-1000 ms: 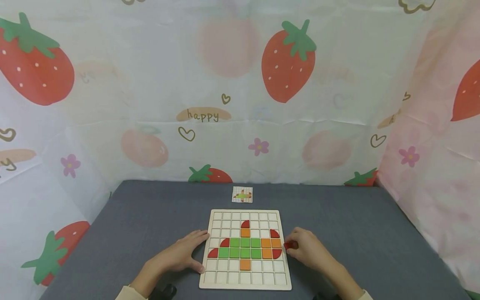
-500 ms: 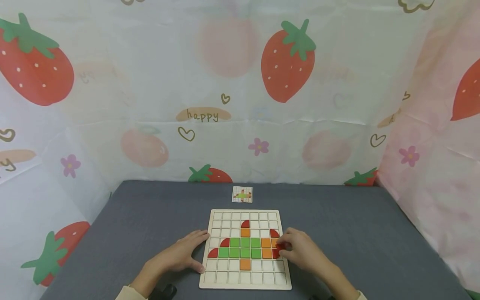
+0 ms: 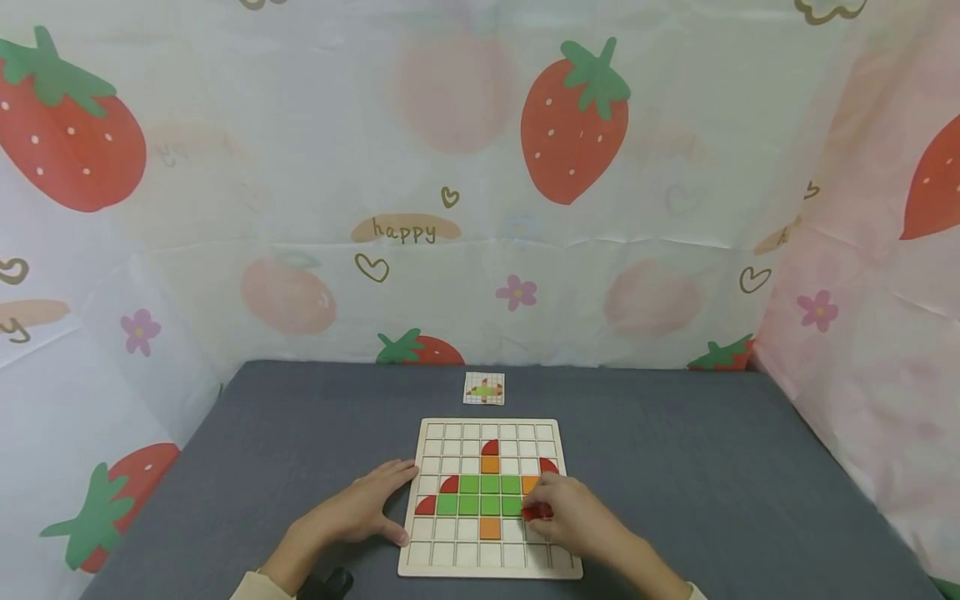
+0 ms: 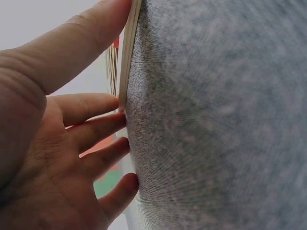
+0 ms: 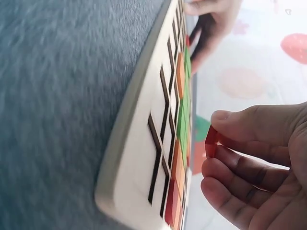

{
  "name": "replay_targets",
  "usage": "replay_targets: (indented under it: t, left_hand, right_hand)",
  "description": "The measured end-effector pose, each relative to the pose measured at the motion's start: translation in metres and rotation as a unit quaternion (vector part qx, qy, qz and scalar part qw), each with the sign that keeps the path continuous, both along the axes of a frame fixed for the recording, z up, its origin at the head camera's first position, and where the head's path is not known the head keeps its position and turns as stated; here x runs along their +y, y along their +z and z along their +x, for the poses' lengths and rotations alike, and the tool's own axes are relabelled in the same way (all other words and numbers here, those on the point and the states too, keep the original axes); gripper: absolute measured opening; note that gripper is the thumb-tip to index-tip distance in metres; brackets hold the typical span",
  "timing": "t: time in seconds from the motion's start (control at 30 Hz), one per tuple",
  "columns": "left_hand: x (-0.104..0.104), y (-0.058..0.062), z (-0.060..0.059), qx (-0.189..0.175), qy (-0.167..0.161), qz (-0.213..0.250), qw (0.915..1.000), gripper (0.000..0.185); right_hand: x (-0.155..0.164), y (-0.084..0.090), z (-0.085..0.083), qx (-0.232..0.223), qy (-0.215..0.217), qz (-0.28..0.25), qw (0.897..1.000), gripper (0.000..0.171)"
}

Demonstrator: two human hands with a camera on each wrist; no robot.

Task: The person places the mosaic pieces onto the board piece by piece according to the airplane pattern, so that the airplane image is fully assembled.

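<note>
surface: grey cloth-covered table [image 3: 300, 450], fabric weave visible up close in both wrist views
landmark: wooden grid board [image 3: 430, 563], flat on the table, near the front edge, roughly centred
board cells: green, orange and red tiles in the middle rows, outer cells bare
beyond the board: small pattern card [image 3: 484, 388], flat on the cloth, apart from the board's far edge
left of the board: left hand [image 3: 352, 510] rests on the cloth, fingers against the board's left edge

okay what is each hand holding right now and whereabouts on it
The right hand pinches a small red piece by its edges, thumb against fingertips, over the wooden board. The left hand holds nothing; its fingers just press the board's left edge.
</note>
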State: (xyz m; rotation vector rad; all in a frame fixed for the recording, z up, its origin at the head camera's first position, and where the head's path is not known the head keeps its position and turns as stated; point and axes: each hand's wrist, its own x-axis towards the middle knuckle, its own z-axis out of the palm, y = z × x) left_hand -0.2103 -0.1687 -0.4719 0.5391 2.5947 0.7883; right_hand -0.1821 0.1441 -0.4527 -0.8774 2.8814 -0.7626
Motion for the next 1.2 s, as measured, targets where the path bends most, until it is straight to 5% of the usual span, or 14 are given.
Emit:
replay_targets:
  t: [0.53, 0.87, 1.2]
  left_hand:
    - [-0.001, 0.002, -0.001, -0.007, 0.002, -0.005, 1.0, 0.094]
    - [0.0, 0.0, -0.001, 0.002, -0.002, -0.001, 1.0, 0.093]
    - [-0.001, 0.0, 0.0, 0.004, -0.007, 0.004, 1.0, 0.093]
  right_hand:
    - [-0.027, -0.005, 0.006, -0.032, 0.047, 0.014, 0.998, 0.008]
    - [-0.045, -0.01, 0.013, 0.033, 0.103, 0.06, 0.992, 0.008]
    - [-0.05, -0.01, 0.018, 0.022, 0.12, 0.095, 0.988, 0.004]
